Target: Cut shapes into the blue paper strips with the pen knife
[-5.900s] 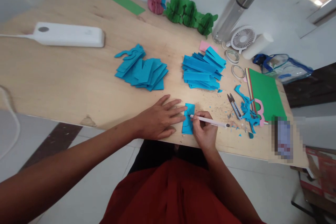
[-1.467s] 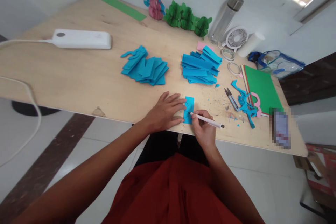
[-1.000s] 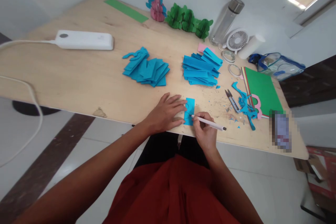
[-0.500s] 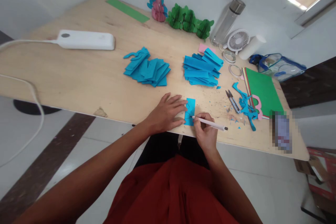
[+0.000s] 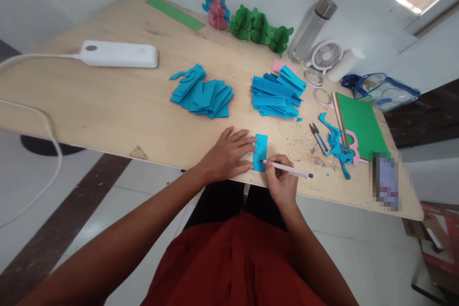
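A small blue paper strip (image 5: 261, 142) lies upright to me near the table's front edge, with a curved dark line drawn on it. My left hand (image 5: 229, 155) rests flat with fingers spread, its fingertips on the strip's left side. Between the fingers of my right hand (image 5: 282, 177) is a white pen (image 5: 292, 170), its tip touching the paper's right half. Beyond my hands sit two piles of blue paper pieces, a left pile (image 5: 202, 93) and a right pile (image 5: 275, 94).
Right of my hands lie thread snips (image 5: 319, 138), blue paper scraps (image 5: 335, 141), a green paper stack (image 5: 362, 126) and a blurred phone (image 5: 386, 180). Along the wall stand green paper shapes (image 5: 258, 27), a bottle (image 5: 311, 31) and a fan (image 5: 327, 55). A white power bank (image 5: 120, 54) lies left.
Almost nothing differs; the whole view has shifted very slightly. Both hands keep their places, and the pen tip stays on the blue strip.
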The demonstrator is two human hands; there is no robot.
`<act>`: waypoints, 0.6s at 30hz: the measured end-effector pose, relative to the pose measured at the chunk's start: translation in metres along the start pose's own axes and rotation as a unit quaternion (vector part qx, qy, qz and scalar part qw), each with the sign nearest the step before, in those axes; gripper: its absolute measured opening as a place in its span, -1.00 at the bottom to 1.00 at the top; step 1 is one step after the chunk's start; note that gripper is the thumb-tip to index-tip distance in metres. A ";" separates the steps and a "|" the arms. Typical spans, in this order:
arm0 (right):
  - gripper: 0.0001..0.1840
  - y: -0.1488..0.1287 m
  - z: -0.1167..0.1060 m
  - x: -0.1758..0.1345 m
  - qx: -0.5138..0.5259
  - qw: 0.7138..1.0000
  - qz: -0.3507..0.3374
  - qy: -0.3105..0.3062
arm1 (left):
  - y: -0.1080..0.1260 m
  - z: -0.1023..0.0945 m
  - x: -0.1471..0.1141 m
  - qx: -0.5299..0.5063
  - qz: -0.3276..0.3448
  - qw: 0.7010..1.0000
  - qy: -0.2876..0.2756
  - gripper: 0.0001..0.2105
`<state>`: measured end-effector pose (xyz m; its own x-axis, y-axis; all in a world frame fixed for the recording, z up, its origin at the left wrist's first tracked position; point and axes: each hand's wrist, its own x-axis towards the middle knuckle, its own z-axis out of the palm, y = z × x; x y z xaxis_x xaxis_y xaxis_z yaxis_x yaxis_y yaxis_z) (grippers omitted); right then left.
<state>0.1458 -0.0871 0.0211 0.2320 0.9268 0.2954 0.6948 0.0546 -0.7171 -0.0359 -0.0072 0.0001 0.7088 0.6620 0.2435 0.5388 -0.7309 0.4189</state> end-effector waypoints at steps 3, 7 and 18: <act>-0.84 0.000 0.000 0.000 0.007 1.000 -0.003 0.002 | 0.000 0.000 0.000 0.000 0.000 1.000 -0.002 -0.67; -0.83 0.000 0.000 -0.001 0.006 1.000 -0.009 -0.003 | -0.001 0.001 0.000 -0.001 0.001 1.000 -0.001 -0.67; -0.81 -0.004 0.002 -0.002 0.006 1.000 -0.015 -0.008 | -0.001 0.003 0.000 0.000 0.003 1.000 0.011 -0.68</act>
<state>0.1416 -0.0884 0.0220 0.2000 0.9302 0.3079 0.6930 0.0878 -0.7155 -0.0353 -0.0074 -0.0026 0.7017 0.6612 0.2654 0.5348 -0.7349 0.4170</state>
